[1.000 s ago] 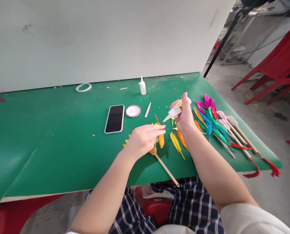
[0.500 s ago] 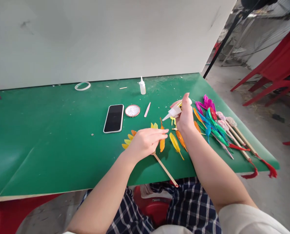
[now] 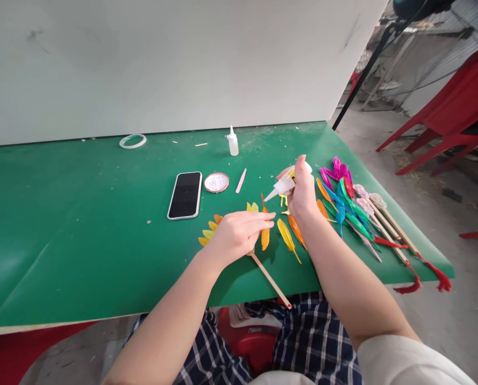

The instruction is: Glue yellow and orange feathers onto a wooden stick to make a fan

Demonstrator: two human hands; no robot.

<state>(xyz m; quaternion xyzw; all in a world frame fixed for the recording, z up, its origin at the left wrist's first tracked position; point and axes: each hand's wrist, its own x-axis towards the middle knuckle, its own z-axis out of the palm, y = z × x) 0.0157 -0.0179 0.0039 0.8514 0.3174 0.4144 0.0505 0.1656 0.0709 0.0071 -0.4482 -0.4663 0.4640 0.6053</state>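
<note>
In the head view, the right hand (image 3: 302, 191) wraps around a white squeeze bottle (image 3: 286, 183), its tapered nozzle (image 3: 273, 193) slanting down and left to the thin quill end (image 3: 262, 199) of 1 orange feather (image 3: 265, 240); from here I can't tell whether they touch. That feather lies on the green table (image 3: 94, 230), long axis running away from the person, quill end farthest. The left hand (image 3: 241, 227) is nearer, fingers straight and close together across the feather's middle; whether they pinch it, I can't tell. Beside and under that hand show rounded yellow and orange feather tips (image 3: 209, 234) and a slim wooden stick (image 3: 271, 280). Just right lies a soft, curved yellow feather (image 3: 288, 240). The bottle looks like smooth plastic.
</note>
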